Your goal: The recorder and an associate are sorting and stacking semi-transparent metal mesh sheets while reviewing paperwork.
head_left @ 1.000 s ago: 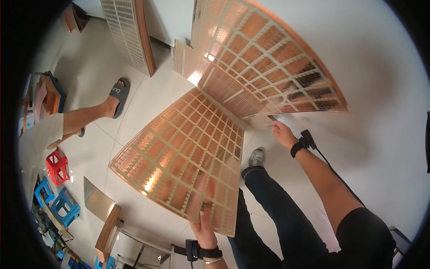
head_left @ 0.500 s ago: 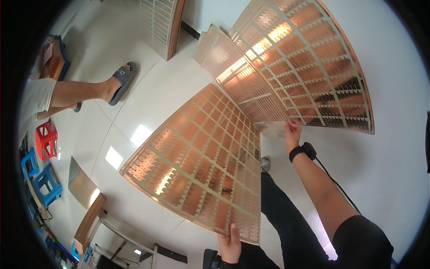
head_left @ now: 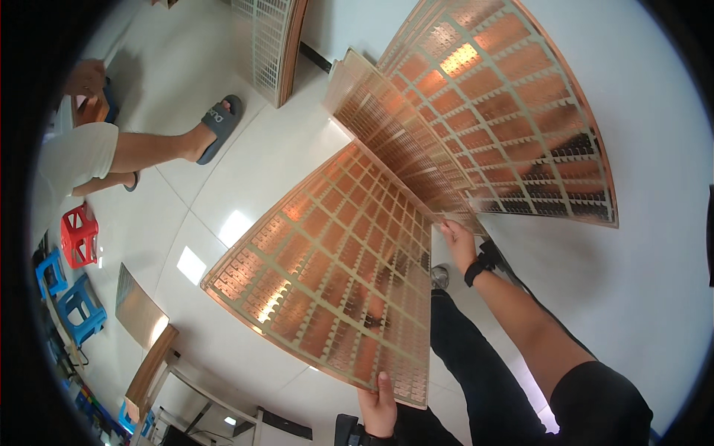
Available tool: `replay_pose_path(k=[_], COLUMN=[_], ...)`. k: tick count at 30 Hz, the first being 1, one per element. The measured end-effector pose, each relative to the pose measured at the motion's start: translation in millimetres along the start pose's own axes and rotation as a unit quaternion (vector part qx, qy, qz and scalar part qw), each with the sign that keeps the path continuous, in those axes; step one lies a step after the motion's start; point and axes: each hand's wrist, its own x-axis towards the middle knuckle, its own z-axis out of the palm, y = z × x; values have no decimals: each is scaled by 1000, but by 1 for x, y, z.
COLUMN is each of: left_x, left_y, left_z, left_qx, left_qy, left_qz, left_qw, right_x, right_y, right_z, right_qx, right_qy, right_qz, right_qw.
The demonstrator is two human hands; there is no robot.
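My left hand (head_left: 381, 409) grips the lower edge of a large copper-coloured panel (head_left: 335, 275) with a grid of small patterned squares, held out flat over the floor. My right hand (head_left: 457, 241), with a black wrist strap, rests on the edge of a stack of similar copper panels (head_left: 506, 119) leaning against the white wall. The held panel fans away from that stack, meeting it near my right hand. My dark trouser legs and one shoe (head_left: 440, 276) show under the panel.
Another person's bare leg in a grey sandal (head_left: 219, 126) stands at upper left. A perforated panel (head_left: 268, 44) leans at the top. Red (head_left: 78, 234) and blue stools (head_left: 74, 305), a flat metal sheet (head_left: 137, 305) and a table edge (head_left: 152, 368) lie at lower left.
The view has swung so the panels sit larger and further right. My left hand moved right along the panel's lower edge, and the held panel opened further from the stack.
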Motion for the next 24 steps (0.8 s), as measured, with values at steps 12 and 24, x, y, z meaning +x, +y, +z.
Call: replay_pose_path(k=[12, 24], left_x=[-5, -11], left_y=[1, -4], left_z=[6, 8], left_qx=[35, 68], left_qy=[43, 40], left_qz=[-11, 20], left_qw=[998, 997], right_x=[-28, 11], right_y=[45, 41], right_z=[-31, -32], right_qx=[-69, -155], right_qy=[-46, -26], right_qz=[-18, -85], right_qw=[996, 984])
